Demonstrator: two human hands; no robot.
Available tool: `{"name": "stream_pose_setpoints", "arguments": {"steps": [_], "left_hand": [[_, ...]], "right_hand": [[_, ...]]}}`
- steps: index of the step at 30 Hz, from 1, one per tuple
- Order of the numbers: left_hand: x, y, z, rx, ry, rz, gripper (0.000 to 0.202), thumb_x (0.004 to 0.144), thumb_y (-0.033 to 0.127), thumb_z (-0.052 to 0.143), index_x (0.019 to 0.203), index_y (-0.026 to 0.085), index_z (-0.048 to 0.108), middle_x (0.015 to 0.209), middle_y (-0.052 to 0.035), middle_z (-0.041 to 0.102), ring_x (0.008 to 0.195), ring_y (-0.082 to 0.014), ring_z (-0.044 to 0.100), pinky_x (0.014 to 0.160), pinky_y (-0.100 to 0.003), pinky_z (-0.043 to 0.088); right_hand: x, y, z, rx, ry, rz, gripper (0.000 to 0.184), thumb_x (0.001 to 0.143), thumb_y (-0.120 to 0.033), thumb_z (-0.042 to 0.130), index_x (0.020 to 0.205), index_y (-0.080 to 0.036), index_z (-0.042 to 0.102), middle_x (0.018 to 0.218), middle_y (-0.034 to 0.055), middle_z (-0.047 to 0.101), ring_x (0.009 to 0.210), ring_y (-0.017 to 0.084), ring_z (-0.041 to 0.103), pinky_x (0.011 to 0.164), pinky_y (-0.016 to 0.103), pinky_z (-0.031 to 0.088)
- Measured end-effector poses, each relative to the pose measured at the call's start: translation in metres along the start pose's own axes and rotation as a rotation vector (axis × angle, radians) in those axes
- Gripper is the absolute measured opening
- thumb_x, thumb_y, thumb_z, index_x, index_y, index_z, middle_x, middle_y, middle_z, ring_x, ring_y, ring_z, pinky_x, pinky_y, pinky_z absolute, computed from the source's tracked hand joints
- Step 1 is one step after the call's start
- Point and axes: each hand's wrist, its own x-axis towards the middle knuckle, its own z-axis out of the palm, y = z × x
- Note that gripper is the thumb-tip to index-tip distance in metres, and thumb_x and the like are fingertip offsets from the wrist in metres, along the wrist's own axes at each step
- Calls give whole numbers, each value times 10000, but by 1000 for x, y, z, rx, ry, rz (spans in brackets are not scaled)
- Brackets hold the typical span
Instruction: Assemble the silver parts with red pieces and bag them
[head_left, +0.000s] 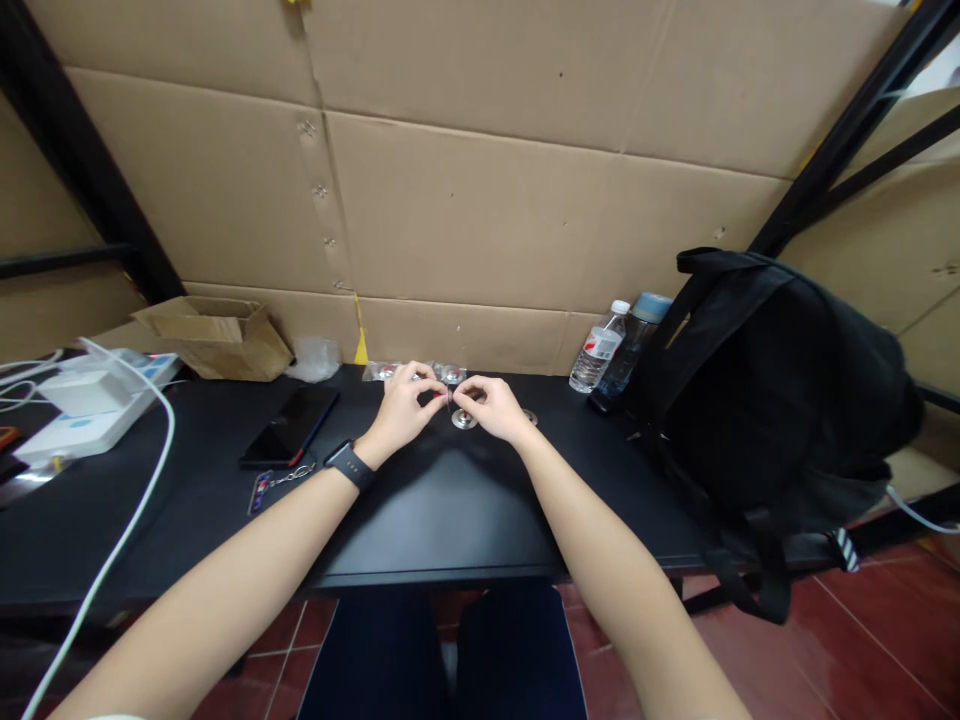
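Curving white cable [169, 440]: runs past a white power strip [82, 437] at the left.
Brown box [225, 345]: open-topped, far left, a crumpled clear bag [315, 358] just right of it.
Phone [292, 425]: black, lying flat, nearer, with a chained charm [259, 493] by its near end.
Clear packets [375, 371]: far side, behind the hands, silvery and red inside.
Left hand [405, 408]: dark watch [350, 464] at its wrist; thumb and forefinger pinched on a small piece [449, 397].
Small piece: thin, a touch of red, between both hands' fingertips above the table; too small to tell more.
Right hand [491, 405]: fingertips close together beside that piece; whether they grip it, I cannot tell.
Metal disc [463, 421]: silvery, round, shiny, lying by the right fingers; a second disc [532, 417] shows partly behind the right wrist.
Bottles [598, 352]: one white-capped, one blue-lidded, far right.
Backpack [772, 400]: black, bulky, right end.
Tabletop [450, 530]: black, smooth, sheen near the middle.
Cardboard [480, 210]: brown, creased, walling the far side.
Floor [877, 620]: red tiles, pale joints.
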Motion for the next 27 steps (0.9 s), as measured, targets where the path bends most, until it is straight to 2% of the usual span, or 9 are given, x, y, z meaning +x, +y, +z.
{"name": "stream_pose_setpoints", "arguments": {"steps": [2,5,8,11,17,19,21,24,27], "left_hand": [[1,-3,0,-37,-6,-18,136,928,336,658,895,232,739,1021,-54,637,1061,-242,599,1021,-432,428],[3,-8,-2,-113,-28,-51,209,984,366,558,969,231,717,1030,-60,654,1063,-230,607,1000,-395,452],[1,-10,-4,-106,-217,-23,232,970,437,583,1013,267,735,1106,-58,678,1113,-246,597,1041,-428,427],[-3,-9,-2,-31,-369,-21,260,916,498,651,1055,301,748,1176,-60,681,1163,-284,574,1042,-480,410],[-5,-11,0,86,-455,-19,311,908,535,642,1108,321,744,1199,-71,683,1194,-320,545,1014,-502,422],[-3,-20,-4,132,-440,-17,314,931,544,607,1107,324,746,1211,-72,683,1194,-317,542,1036,-515,408],[-1,-34,-12,204,-362,-55,315,956,526,568,1096,309,748,1219,-89,686,1195,-325,539,1059,-543,384],[-2,-61,-30,378,-244,-209,335,930,513,584,1106,275,742,1248,-149,678,1234,-406,504,1049,-642,345],[-5,-86,-48,570,-246,-423,492,890,559,582,1230,225,704,1336,-237,613,1273,-505,453,997,-720,333]], "right_hand": [[0,0,-1,-63,-10,-53,108,874,-259,671,818,-187,729,933,54,717,840,186,688,740,299,554],[-1,1,-4,-198,-42,-153,86,873,-191,665,795,-186,704,1074,77,662,1005,207,660,910,357,532],[-2,2,-6,-301,-85,-228,91,901,-187,648,819,-194,689,1157,95,626,1137,236,617,1042,419,465],[-2,3,-7,-290,-84,-245,91,912,-172,627,841,-199,676,1197,102,610,1191,246,589,1054,430,454],[-2,5,-6,-266,-94,-217,101,913,-156,612,840,-197,669,1214,102,600,1184,246,587,1044,438,464],[-2,5,-5,-292,-133,-216,94,913,-159,622,840,-194,672,1208,102,604,1178,245,587,1065,443,450],[-4,4,-3,-334,-178,-211,90,915,-164,629,846,-189,681,1214,108,601,1163,244,587,1074,444,443],[-6,3,0,-381,-255,-220,94,922,-175,631,854,-188,694,1220,113,600,1160,246,578,1066,434,446],[-8,2,3,-388,-315,-226,88,921,-188,647,854,-189,705,1201,108,613,1164,245,579,1056,414,448]]}}
